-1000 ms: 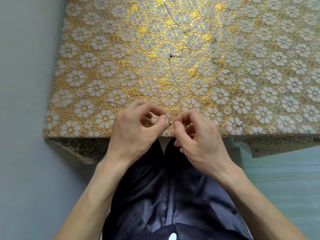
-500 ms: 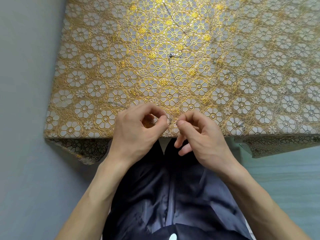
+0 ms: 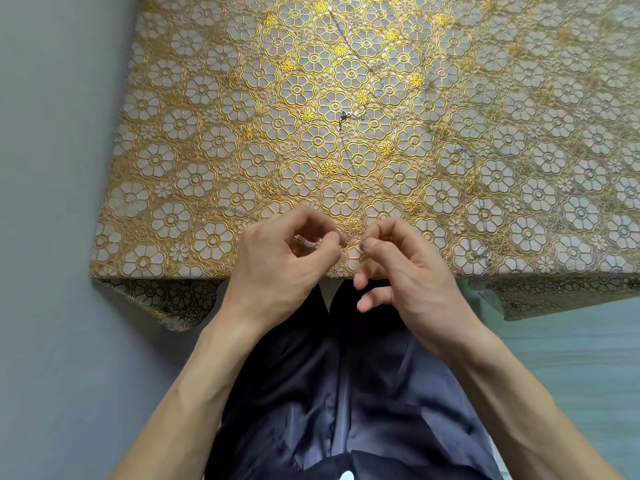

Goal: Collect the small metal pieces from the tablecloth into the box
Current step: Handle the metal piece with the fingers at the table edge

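Pinching tiny metal piece (image 3: 354, 243) | left hand (image 3: 277, 261), right hand (image 3: 412, 271) both clamped | piece mostly hidden by fingertips

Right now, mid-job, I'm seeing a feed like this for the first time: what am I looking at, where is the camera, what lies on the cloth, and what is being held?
There is no machine here. These are a person's two bare hands, seen by one camera worn on the head and looking down. The left hand and right hand meet at the near edge of the gold flowered tablecloth. Each seems to pinch an end of a thin metal piece, which is too small to describe further. On the cloth lie a tangled metal piece near the middle and a thin strand to the left. No box is in view.
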### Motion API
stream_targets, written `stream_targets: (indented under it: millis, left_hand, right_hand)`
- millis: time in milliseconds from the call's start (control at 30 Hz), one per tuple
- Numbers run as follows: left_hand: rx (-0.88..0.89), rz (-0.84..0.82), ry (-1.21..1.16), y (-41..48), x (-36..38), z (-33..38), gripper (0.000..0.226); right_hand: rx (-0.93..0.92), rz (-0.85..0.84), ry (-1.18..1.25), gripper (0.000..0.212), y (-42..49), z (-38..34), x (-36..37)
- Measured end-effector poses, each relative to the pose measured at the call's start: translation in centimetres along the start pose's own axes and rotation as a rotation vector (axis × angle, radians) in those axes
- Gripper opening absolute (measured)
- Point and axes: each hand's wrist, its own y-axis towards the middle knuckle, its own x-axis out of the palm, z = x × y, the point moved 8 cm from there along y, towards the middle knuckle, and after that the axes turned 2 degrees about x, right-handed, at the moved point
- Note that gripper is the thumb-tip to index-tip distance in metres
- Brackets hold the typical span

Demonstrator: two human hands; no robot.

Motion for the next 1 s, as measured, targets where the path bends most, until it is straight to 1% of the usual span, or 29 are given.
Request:
stream_targets:
  millis: [100, 300, 500, 600, 667, 767, 867, 1000]
  left_hand:
    - [0.009, 0.011, -0.002, 0.1, 0.1, 0.0, 0.017]
    - [0.02, -0.006, 0.017, 0.2, 0.4, 0.1, 0.011]
    - [-0.007, -0.017, -0.009, 0.3, 0.5, -0.2, 0.01]
    - [-0.026, -0.012, -0.025, 0.4, 0.4, -0.2, 0.006]
    - [-0.041, -0.007, -0.05, 0.4, 0.3, -0.3, 0.008]
    - [-0.051, -0.007, -0.064, 0.4, 0.4, -0.3, 0.011]
    - [-0.05, -0.008, -0.066, 0.4, 0.4, -0.3, 0.011]
    - [-0.069, -0.026, -0.161, 0.4, 0.4, -0.4, 0.016]
  right_hand:
    - [-0.008, -0.007, 0.062, 0.016, 0.0, -0.2, 0.2]
    - [-0.03, 0.036, 0.121, 0.019, 0.4, -0.2, 0.1]
    - [0.035, 0.011, 0.233, 0.025, 0.6, 0.3, 0.5]
    - [0.101, -0.021, 0.303, 0.022, 0.7, 0.6, 0.7]
    - [0.137, -0.057, 0.324, 0.024, 0.7, 0.8, 0.8]
    - [0.134, -0.134, 0.334, 0.026, 0.7, 0.9, 1.0]
    - [0.129, -0.171, 0.342, 0.018, 1.0, 1.1, 1.4]
    - [0.11, -0.15, 0.325, 0.016, 1.2, 1.4, 1.1]
